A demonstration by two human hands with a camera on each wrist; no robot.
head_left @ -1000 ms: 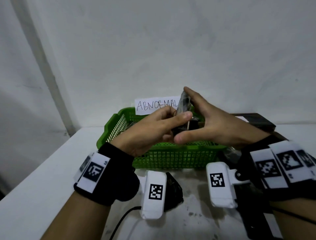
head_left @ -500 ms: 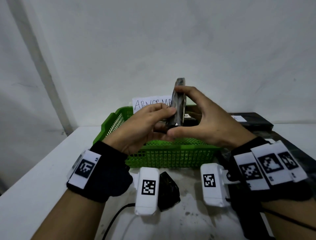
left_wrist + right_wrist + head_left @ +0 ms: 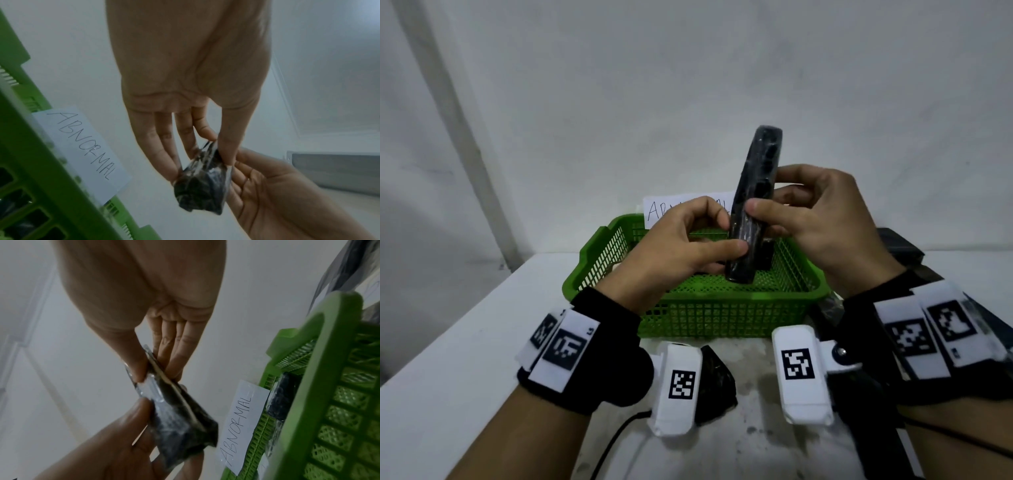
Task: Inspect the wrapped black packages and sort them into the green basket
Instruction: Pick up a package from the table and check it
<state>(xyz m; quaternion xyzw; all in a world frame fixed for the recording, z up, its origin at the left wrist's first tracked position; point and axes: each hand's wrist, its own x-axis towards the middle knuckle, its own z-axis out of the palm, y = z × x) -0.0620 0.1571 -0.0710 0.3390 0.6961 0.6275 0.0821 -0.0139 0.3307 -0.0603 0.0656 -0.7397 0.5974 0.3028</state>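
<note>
A flat black package (image 3: 755, 202) in clear wrap stands on edge, upright above the green basket (image 3: 709, 313). My left hand (image 3: 681, 246) pinches its lower part between thumb and fingers. My right hand (image 3: 808, 212) pinches its middle from the right. From the left wrist view the package (image 3: 202, 183) shows end-on between the fingers of both hands. The right wrist view has the package (image 3: 174, 415) with a thin pale edge along it. At least one other black package (image 3: 281, 399) lies inside the basket (image 3: 320, 386).
A paper label reading ABNORMAL (image 3: 671, 209) stands behind the basket against the white wall. More black packages (image 3: 900, 245) lie on the table to the right. A small black wrapped item (image 3: 717, 383) sits near the front, below my wrists. The white table (image 3: 465, 342) extends left.
Both hands have raised the package higher above the basket and turned it from a low tilt to nearly upright, edge toward me. The grip has slid down toward its lower half.
</note>
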